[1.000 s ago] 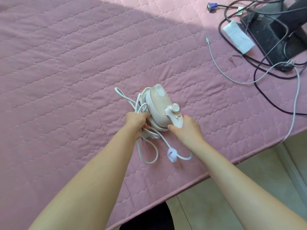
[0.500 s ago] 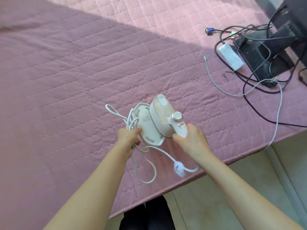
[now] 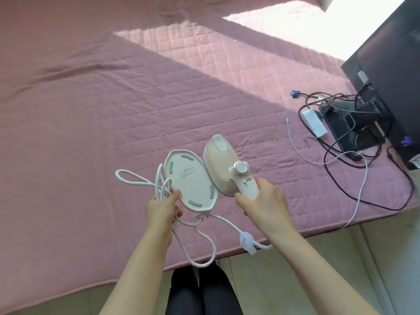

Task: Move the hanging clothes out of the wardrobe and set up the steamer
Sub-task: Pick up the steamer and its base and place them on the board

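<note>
A small pink and white handheld steamer (image 3: 221, 165) is held up above the near edge of the pink quilted bed (image 3: 113, 98). My right hand (image 3: 261, 201) grips its white handle below the round gold dial. My left hand (image 3: 162, 206) pinches the lower edge of the steamer's white oval base plate (image 3: 189, 181), held apart and tilted beside the body, together with loops of the white cord (image 3: 197, 237). The cord hangs down past the bed edge with a translucent clip on it. No hanging clothes or wardrobe are in view.
At the right of the bed lie a black monitor (image 3: 391, 64) on its stand, a tangle of black and grey cables (image 3: 354, 155) and a white adapter block (image 3: 314, 122). Beige floor (image 3: 341, 258) runs along the bed's near edge, where my dark-clad legs stand.
The steamer has been lifted off the bed toward me. The base plate has come away from the steamer body and now tilts to its left. The camera has tipped up, showing more bed.
</note>
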`<state>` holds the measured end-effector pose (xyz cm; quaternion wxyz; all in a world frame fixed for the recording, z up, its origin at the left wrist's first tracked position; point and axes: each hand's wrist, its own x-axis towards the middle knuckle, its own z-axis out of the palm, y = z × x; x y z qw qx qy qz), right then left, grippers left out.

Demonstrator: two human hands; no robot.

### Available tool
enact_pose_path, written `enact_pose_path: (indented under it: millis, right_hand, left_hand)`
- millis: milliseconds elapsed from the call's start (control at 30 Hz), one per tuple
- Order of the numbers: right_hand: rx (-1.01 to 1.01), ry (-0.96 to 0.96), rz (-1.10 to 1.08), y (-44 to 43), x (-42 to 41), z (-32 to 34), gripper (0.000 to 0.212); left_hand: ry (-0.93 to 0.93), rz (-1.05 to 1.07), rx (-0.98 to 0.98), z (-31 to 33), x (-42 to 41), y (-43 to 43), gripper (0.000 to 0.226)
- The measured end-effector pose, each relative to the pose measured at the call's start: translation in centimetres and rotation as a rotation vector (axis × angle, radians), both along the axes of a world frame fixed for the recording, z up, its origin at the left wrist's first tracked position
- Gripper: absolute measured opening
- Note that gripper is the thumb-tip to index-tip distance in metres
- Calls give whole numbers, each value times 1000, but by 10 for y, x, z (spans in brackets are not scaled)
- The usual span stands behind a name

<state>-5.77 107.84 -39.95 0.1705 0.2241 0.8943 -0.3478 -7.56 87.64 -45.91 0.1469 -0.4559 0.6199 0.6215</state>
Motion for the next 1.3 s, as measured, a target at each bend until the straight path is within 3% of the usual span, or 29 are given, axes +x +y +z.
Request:
enact_pose_path:
  millis: [300, 733, 1300]
  right_hand:
    - [-62, 63, 111, -42, 22, 61, 18]
    - [-101, 38, 512, -160, 83, 99, 14]
    - [-113, 43, 944, -340, 290, 117, 15]
  left_hand:
    - [86, 111, -159, 79, 73, -50, 12]
    - [143, 592, -125, 133, 216, -143, 6]
    - [181, 1064, -176, 161, 483, -259, 9]
